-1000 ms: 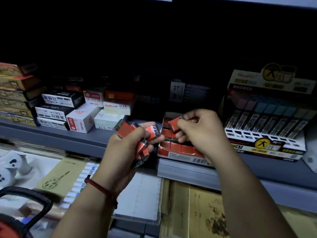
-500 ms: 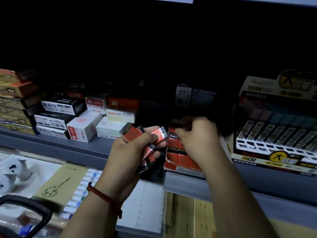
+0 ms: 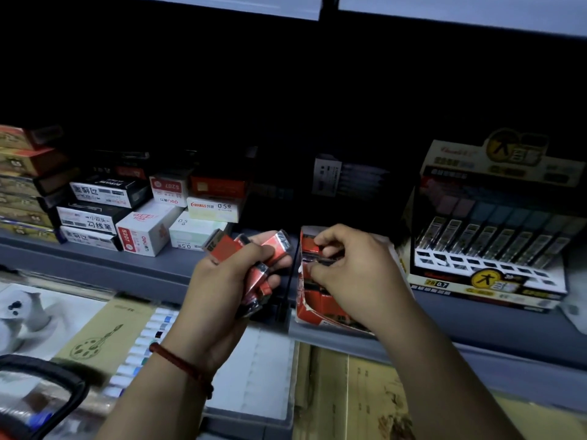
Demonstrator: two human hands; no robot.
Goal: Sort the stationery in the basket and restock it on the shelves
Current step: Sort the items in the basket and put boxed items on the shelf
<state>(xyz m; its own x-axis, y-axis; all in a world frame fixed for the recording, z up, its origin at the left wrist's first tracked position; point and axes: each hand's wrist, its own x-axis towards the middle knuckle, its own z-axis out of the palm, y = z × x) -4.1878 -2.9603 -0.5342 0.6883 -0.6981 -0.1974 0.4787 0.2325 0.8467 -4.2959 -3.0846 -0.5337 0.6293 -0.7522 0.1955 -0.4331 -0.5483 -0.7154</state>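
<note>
**Head view.**

**Stock in hand:** small red packs [image 3: 276,247], a fanned handful, are being gripped by the left hand [image 3: 222,287]. The fingers are curled round the bundle, the palm is turned inward and the wrist is raised to shelf level. The handful is being held just beside the open red carton [image 3: 317,308], seemingly as a ready supply to be fed across.

**Stock in transfer:** one red pack [image 3: 309,246] is being pinched between thumb and curled fingers of the right hand [image 3: 355,271], knuckles up, at the carton's mouth. It is apparently being slotted in among like packs.

**Location:** the carton is being displayed at the front edge of the grey shelf [image 3: 133,271], between stacked refill boxes [image 3: 146,230] and a pencil-lead display [image 3: 489,249]. The basket handle [image 3: 60,379] is being glimpsed at lower left, contents blurred.
</note>
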